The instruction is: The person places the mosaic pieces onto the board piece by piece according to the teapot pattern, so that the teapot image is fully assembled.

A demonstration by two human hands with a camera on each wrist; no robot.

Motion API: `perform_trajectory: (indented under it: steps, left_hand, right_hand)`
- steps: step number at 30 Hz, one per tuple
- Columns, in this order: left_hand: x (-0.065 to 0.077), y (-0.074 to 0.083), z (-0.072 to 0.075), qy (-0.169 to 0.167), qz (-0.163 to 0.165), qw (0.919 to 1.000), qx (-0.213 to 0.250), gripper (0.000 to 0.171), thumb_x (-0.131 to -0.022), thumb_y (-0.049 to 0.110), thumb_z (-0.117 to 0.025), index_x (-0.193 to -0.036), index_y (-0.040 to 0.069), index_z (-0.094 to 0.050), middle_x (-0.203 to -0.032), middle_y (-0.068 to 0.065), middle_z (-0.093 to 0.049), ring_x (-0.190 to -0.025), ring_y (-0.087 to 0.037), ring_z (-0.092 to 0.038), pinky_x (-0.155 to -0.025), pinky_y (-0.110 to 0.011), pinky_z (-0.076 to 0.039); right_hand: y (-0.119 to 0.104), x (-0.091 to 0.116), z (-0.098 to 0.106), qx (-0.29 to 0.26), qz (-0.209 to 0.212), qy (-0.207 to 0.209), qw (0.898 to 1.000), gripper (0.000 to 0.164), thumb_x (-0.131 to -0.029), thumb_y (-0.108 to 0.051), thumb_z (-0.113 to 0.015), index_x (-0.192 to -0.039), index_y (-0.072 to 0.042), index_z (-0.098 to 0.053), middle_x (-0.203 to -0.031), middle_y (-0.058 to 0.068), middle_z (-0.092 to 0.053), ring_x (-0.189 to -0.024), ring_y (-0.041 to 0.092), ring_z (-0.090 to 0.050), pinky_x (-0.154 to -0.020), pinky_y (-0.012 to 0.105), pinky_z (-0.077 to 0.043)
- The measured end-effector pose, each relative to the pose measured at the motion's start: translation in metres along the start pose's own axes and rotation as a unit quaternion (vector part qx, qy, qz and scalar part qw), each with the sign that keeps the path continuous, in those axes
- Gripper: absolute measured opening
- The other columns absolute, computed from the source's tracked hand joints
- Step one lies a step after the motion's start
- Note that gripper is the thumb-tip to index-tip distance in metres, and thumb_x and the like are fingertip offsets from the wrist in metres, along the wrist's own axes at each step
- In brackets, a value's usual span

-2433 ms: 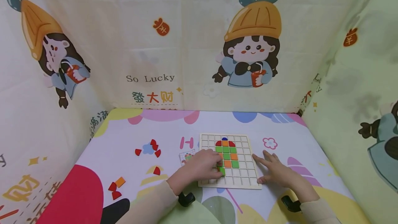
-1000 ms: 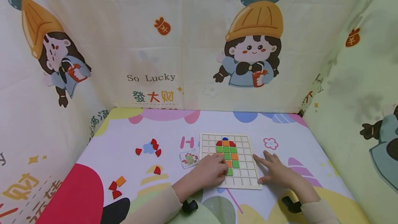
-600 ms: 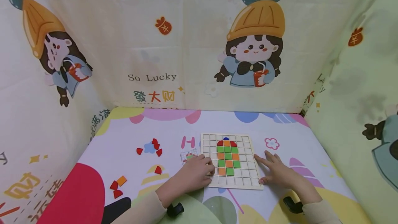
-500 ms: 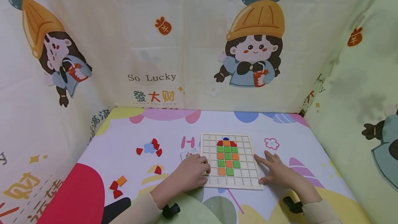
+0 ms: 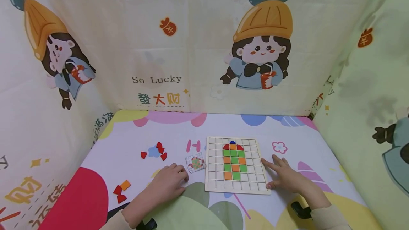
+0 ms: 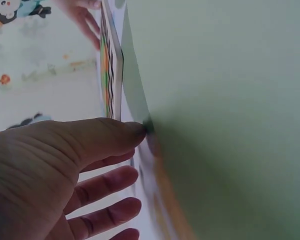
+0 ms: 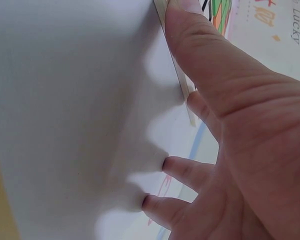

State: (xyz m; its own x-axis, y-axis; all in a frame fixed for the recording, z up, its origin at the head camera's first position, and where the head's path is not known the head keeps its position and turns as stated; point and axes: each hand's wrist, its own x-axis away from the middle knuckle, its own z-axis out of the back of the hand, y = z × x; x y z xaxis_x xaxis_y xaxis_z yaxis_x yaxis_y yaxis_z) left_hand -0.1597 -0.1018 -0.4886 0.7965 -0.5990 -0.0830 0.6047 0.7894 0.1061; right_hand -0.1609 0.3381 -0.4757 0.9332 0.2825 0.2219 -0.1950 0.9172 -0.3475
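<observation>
Touching a gridded wooden board (image 5: 252, 176), right fingers (image 5: 270, 165) splayed, left fingers (image 6: 107, 184) loose, flat square tiles (image 5: 234, 160) inset

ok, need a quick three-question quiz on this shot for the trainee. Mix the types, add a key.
1. True or false: the left hand is touching the grid board.
2. In the head view, the topmost piece on the grid board is: a) green; b) blue; c) orange.
3. Which edge of the grid board, as seen in the head view, is the right hand touching?

Key: 1. False, there is a gap between them. 2. b. 3. The right edge.
</observation>
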Motion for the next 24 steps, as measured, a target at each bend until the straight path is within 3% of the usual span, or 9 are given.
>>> perform_trajectory:
  steps: [9,15,20,24]
  left_hand:
    - [0.033,-0.037,0.019,-0.001,0.087,0.9962,0.010,0.017,-0.080,0.022,-0.085,-0.091,0.022,-0.072,-0.097,0.006,-0.065,-0.089,-0.015,-0.055,-0.077,-0.037,-0.052]
    - [0.051,-0.067,0.025,-0.036,0.153,0.9875,0.012,0.031,-0.073,0.028,-0.090,-0.097,0.023,-0.071,-0.103,0.003,-0.066,-0.092,-0.017,-0.057,-0.080,-0.041,-0.055]
    - [0.068,-0.086,0.027,-0.057,0.189,0.9802,0.013,0.050,-0.065,0.035,-0.095,-0.108,0.020,-0.074,-0.111,-0.003,-0.067,-0.096,-0.020,-0.060,-0.083,-0.044,-0.060]
    - [0.079,-0.097,0.030,-0.077,0.216,0.9730,0.027,0.052,-0.065,0.033,-0.096,-0.109,0.018,-0.073,-0.108,-0.005,-0.066,-0.091,-0.020,-0.060,-0.078,-0.041,-0.061]
  right_hand:
    - [0.000,0.000,0.000,0.001,0.001,0.000,1.000,0.095,-0.077,-0.049,-0.085,-0.155,-0.012,-0.045,-0.159,0.042,-0.023,-0.139,0.075,-0.017,-0.094,0.084,-0.037]
    - [0.002,0.000,-0.001,0.000,0.005,0.003,1.000,0.096,-0.076,-0.049,-0.085,-0.155,-0.012,-0.045,-0.158,0.043,-0.023,-0.138,0.075,-0.018,-0.094,0.084,-0.037]
    - [0.003,0.000,-0.002,0.000,0.004,0.002,1.000,0.096,-0.077,-0.049,-0.084,-0.155,-0.012,-0.045,-0.159,0.042,-0.023,-0.139,0.075,-0.017,-0.094,0.084,-0.036]
    - [0.002,0.000,-0.001,-0.003,0.004,0.000,1.000,0.095,-0.077,-0.049,-0.084,-0.155,-0.011,-0.045,-0.159,0.043,-0.022,-0.139,0.076,-0.016,-0.094,0.085,-0.035]
